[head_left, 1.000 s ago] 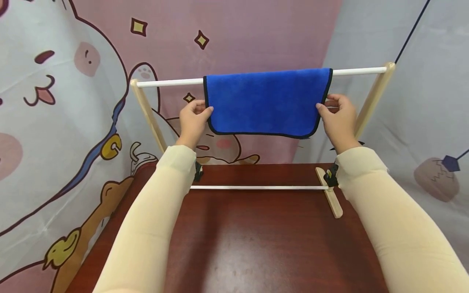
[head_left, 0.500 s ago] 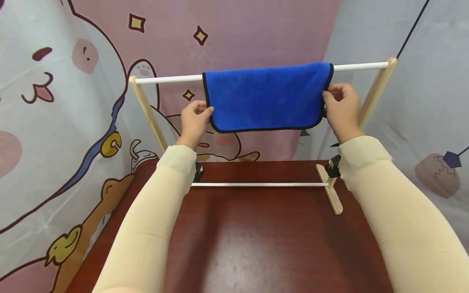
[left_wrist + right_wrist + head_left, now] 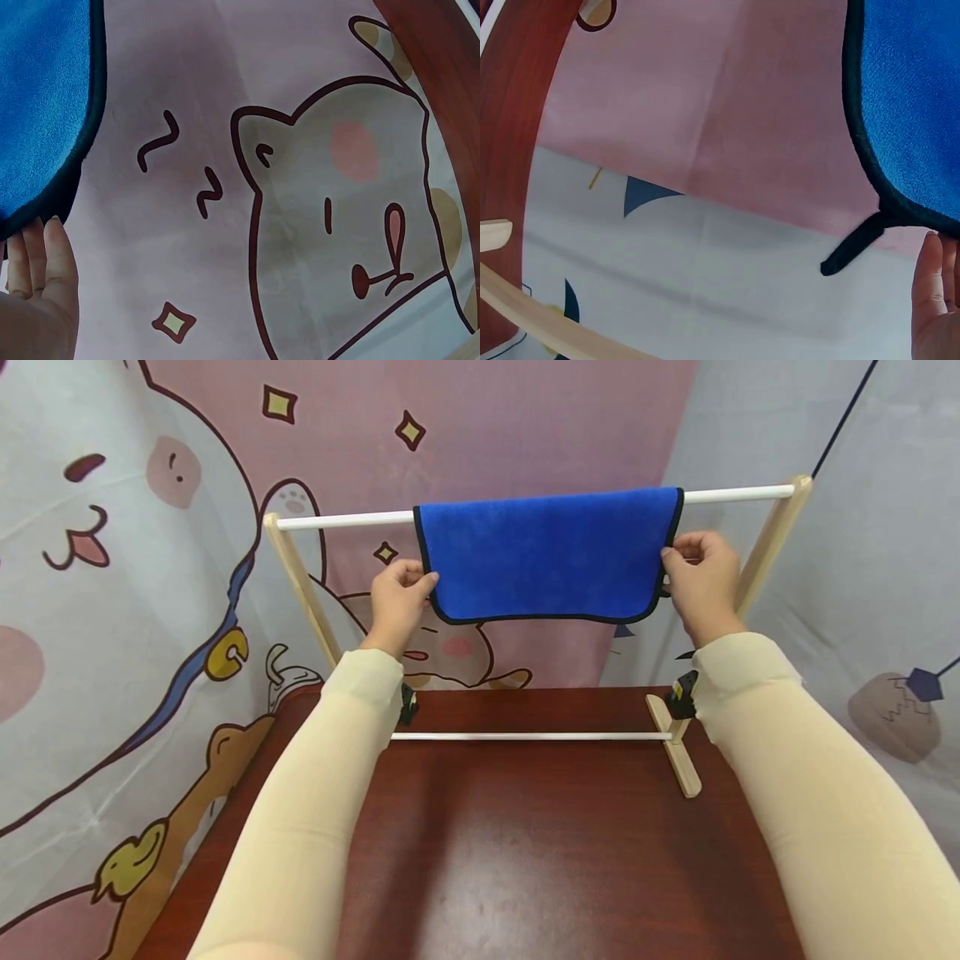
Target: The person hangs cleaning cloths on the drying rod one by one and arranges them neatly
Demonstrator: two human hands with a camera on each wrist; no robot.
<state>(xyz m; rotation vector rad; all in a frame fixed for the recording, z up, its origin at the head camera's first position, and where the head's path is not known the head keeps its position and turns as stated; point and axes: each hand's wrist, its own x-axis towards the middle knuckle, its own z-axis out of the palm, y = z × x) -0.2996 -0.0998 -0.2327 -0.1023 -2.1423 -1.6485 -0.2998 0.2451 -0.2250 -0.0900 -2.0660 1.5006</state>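
Observation:
A blue towel (image 3: 547,556) with black edging hangs folded over the white top bar (image 3: 352,520) of a wooden rack. My left hand (image 3: 400,602) pinches the towel's left edge between thumb and fingers, partway down the front. On the other side, my right hand (image 3: 705,578) pinches the right edge, a little higher. In the left wrist view the fingers (image 3: 60,262) lie behind the dark border of the towel (image 3: 45,90). The right wrist view has a short black loop (image 3: 853,244) sticking out from the towel's corner, near the fingertips.
Pale wooden posts (image 3: 768,547) hold the bar at both ends. A lower white bar (image 3: 525,737) and a wooden foot (image 3: 675,747) stand on the reddish-brown table (image 3: 540,860). Printed cloth (image 3: 525,427) with cartoon animals hangs behind and to the left.
My right hand has moved up along the towel's right edge, and the left has risen slightly. The towel's lower edge sits higher in view; its lower right corner looks neater. The head view shifted slightly.

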